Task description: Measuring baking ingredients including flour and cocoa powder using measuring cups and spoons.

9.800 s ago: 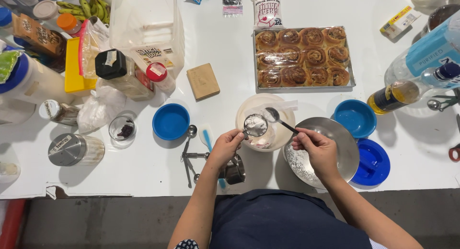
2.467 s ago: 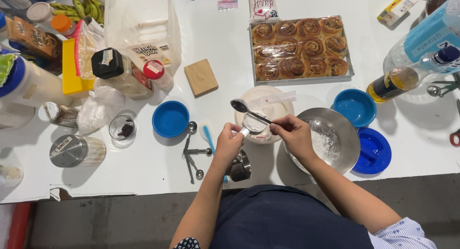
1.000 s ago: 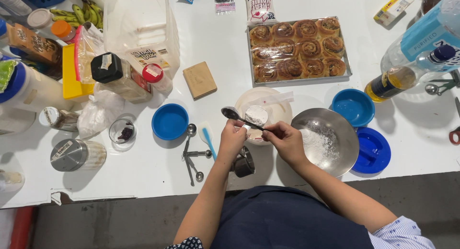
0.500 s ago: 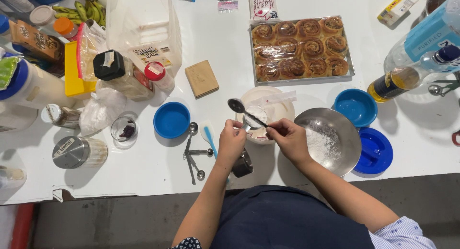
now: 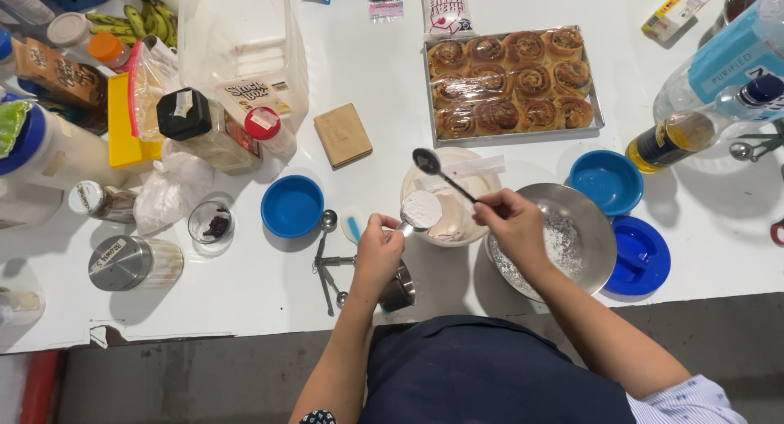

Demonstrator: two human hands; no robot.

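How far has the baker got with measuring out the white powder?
Done: some powder lies in the metal bowl. In hand: the left hand holds a heaped measuring cup over the tub; the right hand holds a spoon. Left: tipping this cupful out.

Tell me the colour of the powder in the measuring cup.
White powder, seen in the head view.

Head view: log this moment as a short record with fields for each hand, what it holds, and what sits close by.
left hand: holds a measuring cup heaped with white powder, over the white tub
right hand: holds a dark spoon by its handle, bowl end raised above the cup
right of the tub: metal bowl dusted with white powder
left of the tub: blue bowl, metal measuring spoons
behind: tray of cinnamon rolls
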